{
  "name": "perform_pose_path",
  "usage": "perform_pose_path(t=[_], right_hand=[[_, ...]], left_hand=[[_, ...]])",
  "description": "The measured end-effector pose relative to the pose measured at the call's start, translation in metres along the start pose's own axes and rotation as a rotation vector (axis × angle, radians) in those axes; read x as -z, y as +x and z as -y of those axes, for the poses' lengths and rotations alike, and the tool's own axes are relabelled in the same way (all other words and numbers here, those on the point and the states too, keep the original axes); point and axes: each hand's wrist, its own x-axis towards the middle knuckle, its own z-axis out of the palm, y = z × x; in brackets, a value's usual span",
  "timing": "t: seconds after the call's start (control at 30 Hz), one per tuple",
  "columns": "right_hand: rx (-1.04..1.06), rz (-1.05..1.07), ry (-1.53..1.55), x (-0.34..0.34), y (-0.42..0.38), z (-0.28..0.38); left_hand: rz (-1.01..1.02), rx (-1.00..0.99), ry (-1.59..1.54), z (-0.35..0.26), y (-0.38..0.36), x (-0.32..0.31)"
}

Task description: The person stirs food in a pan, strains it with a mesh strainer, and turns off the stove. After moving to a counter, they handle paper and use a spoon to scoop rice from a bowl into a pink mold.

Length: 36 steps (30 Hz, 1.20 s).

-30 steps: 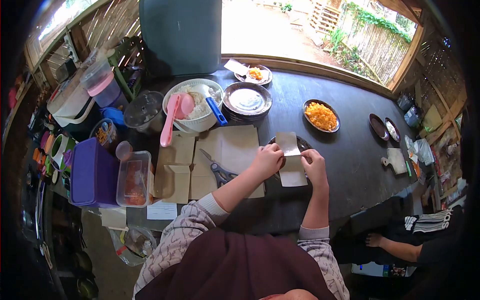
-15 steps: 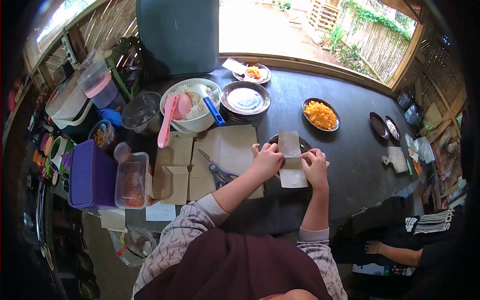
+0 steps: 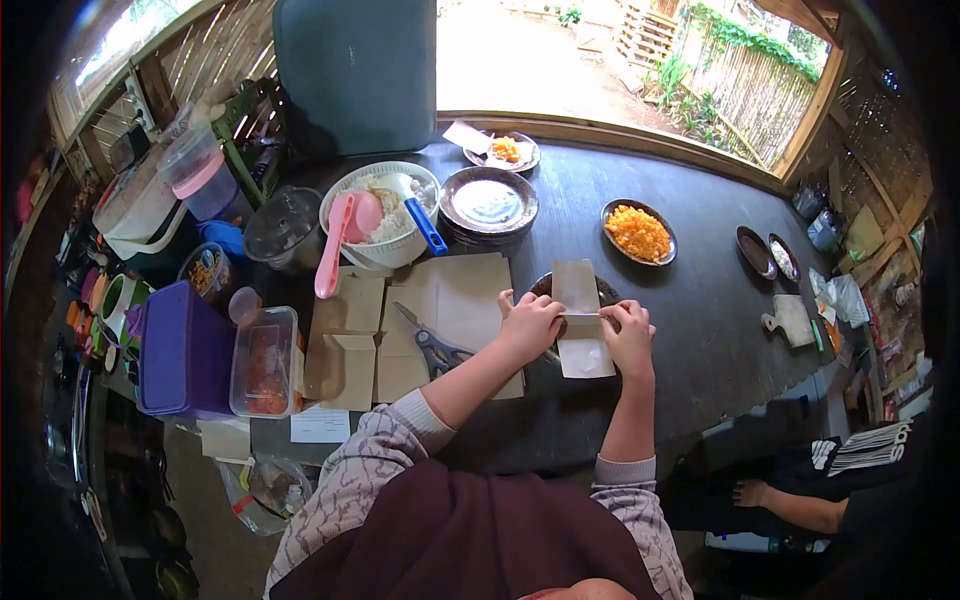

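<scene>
A strip of brown paper [image 3: 575, 288] lies across a dark round plate [image 3: 541, 287], with a crease running over its middle. My left hand [image 3: 530, 328] pinches the crease at its left end. At the right end, the fingertips of my right hand [image 3: 629, 338] are closed on the same crease. Most of the plate is hidden under the paper and my hands. Scissors [image 3: 430, 345] with dark handles rest on larger brown paper sheets [image 3: 465, 300] to the left of my left forearm.
Beyond my hands are a bowl of diced orange food [image 3: 638, 234], stacked plates [image 3: 489, 203] and a white rice basket [image 3: 402, 245] with a pink spoon. A purple container [image 3: 185, 350] and a clear tub [image 3: 266, 362] stand left. A person's hand [image 3: 750, 493] shows lower right.
The crease across the middle of the paper strip now stands up as a narrow ridge between my fingers. My hands have stayed in nearly the same place.
</scene>
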Motion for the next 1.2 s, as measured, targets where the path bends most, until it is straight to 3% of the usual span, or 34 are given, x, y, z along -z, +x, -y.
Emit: perform_pose_path(t=[0.27,0.67,0.73,0.8,0.87,0.93,1.07,1.13,1.2], right_hand=[[0.02,-0.006,0.009,0.002,-0.001,0.0],[0.049,-0.129,0.144,-0.003,0.003,-0.001],[0.117,-0.171,0.135,-0.006,0.005,-0.003],[0.14,-0.3,0.32,-0.008,0.007,-0.002],[0.186,-0.361,0.353,-0.007,0.008,0.003],[0.19,-0.402,0.455,-0.004,0.005,0.01],[0.262,-0.375,0.545,-0.001,0.001,0.027],[0.33,-0.359,0.552,0.006,-0.002,0.045],[0.403,-0.268,0.603,0.011,-0.004,0.069]], left_hand=[[-0.013,0.003,-0.01,-0.003,-0.001,0.009],[-0.207,-0.119,-0.14,-0.027,-0.005,0.034],[-0.13,-0.198,-0.2,-0.035,-0.007,0.048],[-0.135,-0.211,-0.224,-0.04,-0.014,0.063],[0.084,-0.23,-0.198,-0.039,-0.022,0.079],[0.072,-0.219,-0.15,-0.035,-0.033,0.094],[-0.183,-0.213,-0.221,-0.004,-0.048,0.13],[-0.258,0.001,-0.1,0.017,-0.047,0.164],[-0.411,0.068,0.05,0.052,-0.048,0.19]])
